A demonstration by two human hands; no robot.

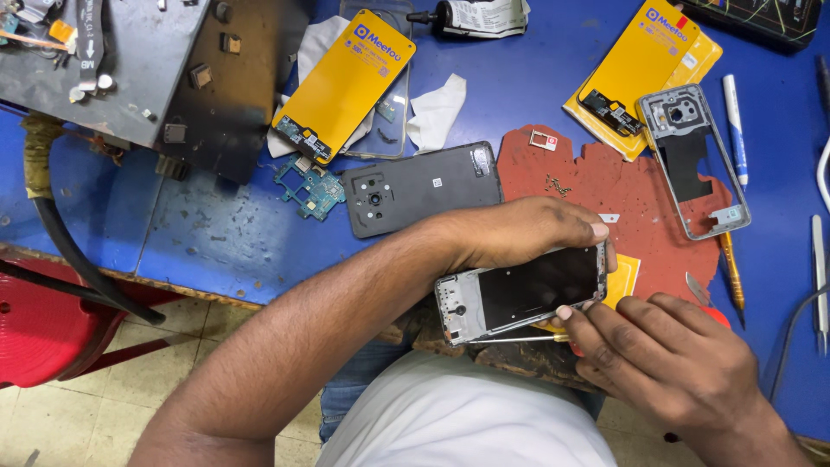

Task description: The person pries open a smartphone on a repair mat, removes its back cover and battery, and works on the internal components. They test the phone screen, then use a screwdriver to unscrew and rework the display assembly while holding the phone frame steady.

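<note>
I hold the opened phone frame (521, 294) low over the near edge of the table (216, 233), just above my lap. My left hand (519, 232) wraps over its far long edge, grip closed on it, thumb at the right end. My right hand (666, 355) presses fingertips against the frame's near right corner and also closes around a thin metal tool (510, 340) with a red handle that runs under the frame.

As I judge it, the phone is well into being taken apart: its inside faces up, dark and bare, with the back cover off. A dark grey back cover (421, 187) lies on the table beyond, a small blue circuit board (309, 186) to its left, and tiny screws (558, 184) rest on the red mat (605, 195). A second silver frame (694, 160) lies to the right. Whatever remains inside my frame is not yet out.

Far centre lies a yellow rectangular screen package (344, 85) with a blue logo at its top; far right, a stack of similar yellow packages (644, 73). A black glue tube with a white label (471, 17) lies at the far edge.
</note>
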